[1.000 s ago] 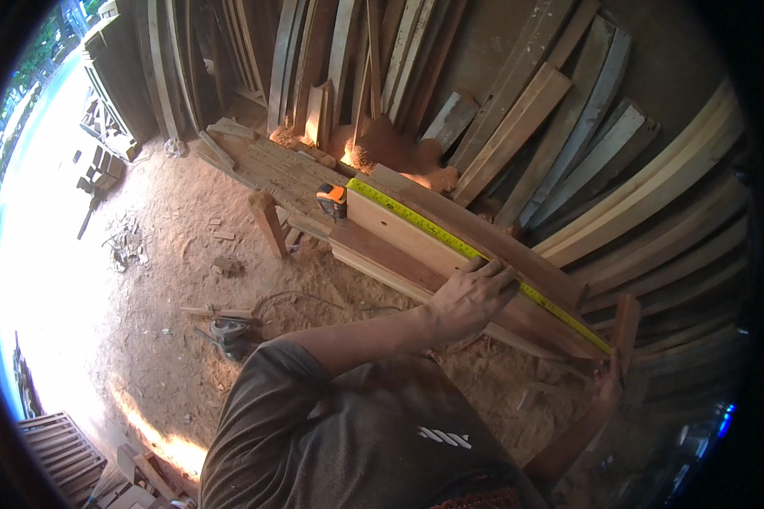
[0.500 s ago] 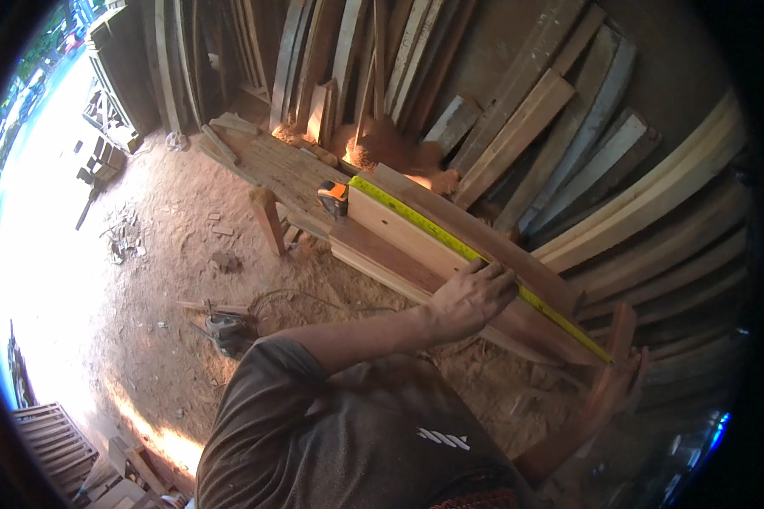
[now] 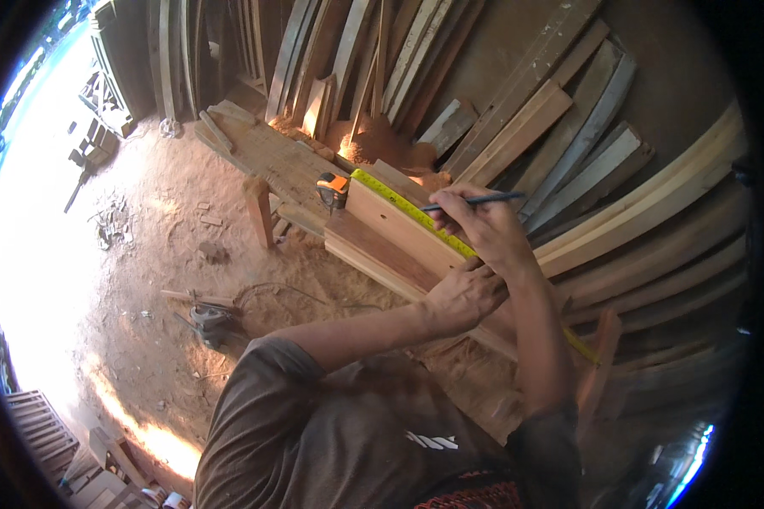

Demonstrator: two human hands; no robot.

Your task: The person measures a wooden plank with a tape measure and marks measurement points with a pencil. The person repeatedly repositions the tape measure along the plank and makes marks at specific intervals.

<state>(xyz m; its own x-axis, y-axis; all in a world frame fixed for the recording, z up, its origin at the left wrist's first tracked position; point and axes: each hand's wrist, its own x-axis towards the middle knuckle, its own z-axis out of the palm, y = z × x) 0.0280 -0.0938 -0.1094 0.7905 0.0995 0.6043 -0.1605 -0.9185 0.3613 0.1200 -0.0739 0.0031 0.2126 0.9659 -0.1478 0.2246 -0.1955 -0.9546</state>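
Right hand: the right hand point(image 3: 486, 229) pinches a slim dark pencil point(image 3: 497, 198) between thumb and fingers, its tip toward 10 o'clock.
Pencil tip: just beside the yellow tape blade point(image 3: 399, 202); contact cannot be told.
Left hand: the left hand point(image 3: 465, 299) sits toward 6–7 o'clock of the right, fingers curled at the board's upper edge. Fingertips partly hidden by the right wrist; cannot tell whether they pinch the blade.
Tape blade: runs from its case toward 4 o'clock along the board edge, passing behind the hands and right forearm; shows again near a wooden post point(image 3: 601, 360).
Tape case: orange-and-black case point(image 3: 332, 190) between 9 and 10 o'clock of the right hand, at the board's near-left end.
Board: pale board point(image 3: 401, 226), one dark hole plain in its face, beside a reddish plank point(image 3: 380, 253).
Bench: rough bench top point(image 3: 272, 161) extends toward 10 o'clock from the case.
Floor: power tool point(image 3: 214, 324) near 9 o'clock of the left hand, on dusty ground.
Wall: leaning timbers point(image 3: 518, 131) toward 12–1 o'clock of the right hand.
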